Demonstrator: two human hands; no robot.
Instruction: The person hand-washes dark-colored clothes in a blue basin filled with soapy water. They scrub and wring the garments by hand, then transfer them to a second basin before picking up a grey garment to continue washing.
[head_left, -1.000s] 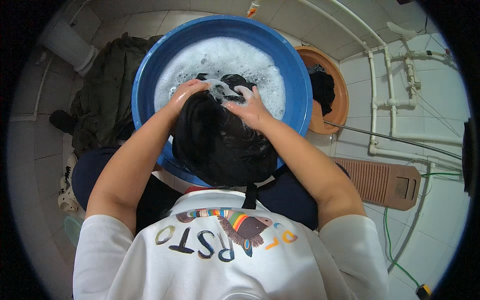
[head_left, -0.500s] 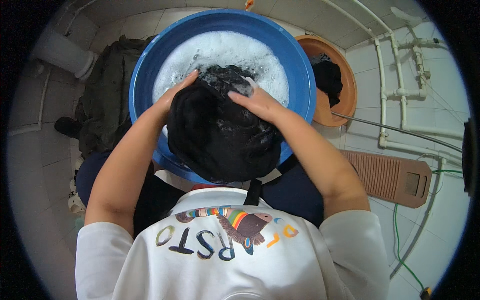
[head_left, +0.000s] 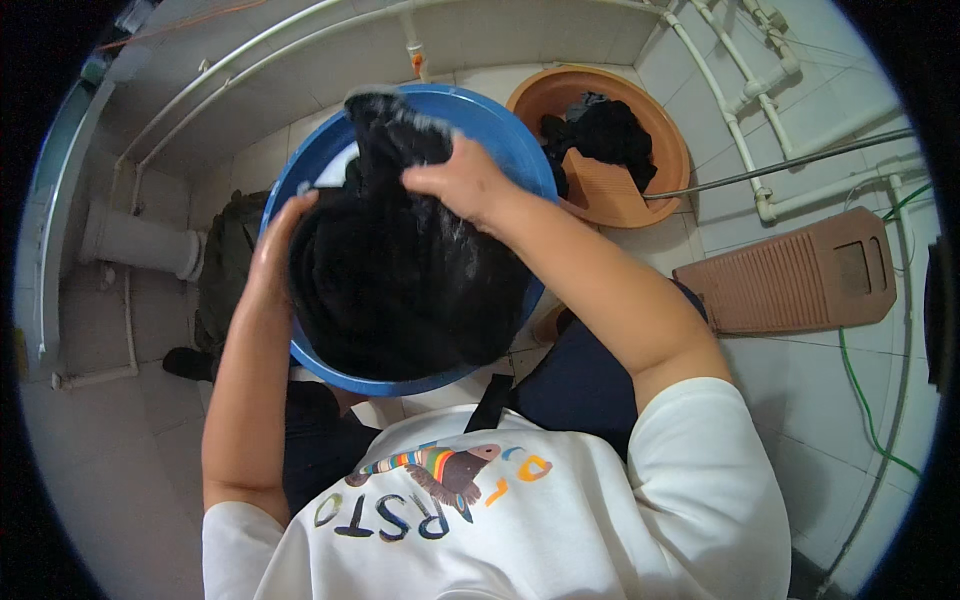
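Note:
A wet black garment [head_left: 410, 290] with streaks of suds lies bunched over the near part of a large blue basin [head_left: 490, 105]. My right hand [head_left: 458, 185] is closed on a fold of it, thumb pointing left, and a twisted end of the cloth stands up above that grip. At the garment's left edge my left hand [head_left: 283, 232] holds the cloth, its fingers partly hidden by it. White foam [head_left: 338, 165] shows in the basin behind the cloth; the garment covers most of the rest.
Behind the blue basin to the right stands an orange-brown basin [head_left: 675, 130] with dark clothes [head_left: 615, 135] and a ribbed board [head_left: 605, 180]. A brown washboard [head_left: 780, 275] lies at right, near white pipes [head_left: 740, 140] and a green hose [head_left: 865, 400]. Dark olive fabric [head_left: 225, 265] is at left.
My right hand has pulled a fold of the garment up and to the left. My left hand has shifted down along the garment's left side. The view has swung to the right.

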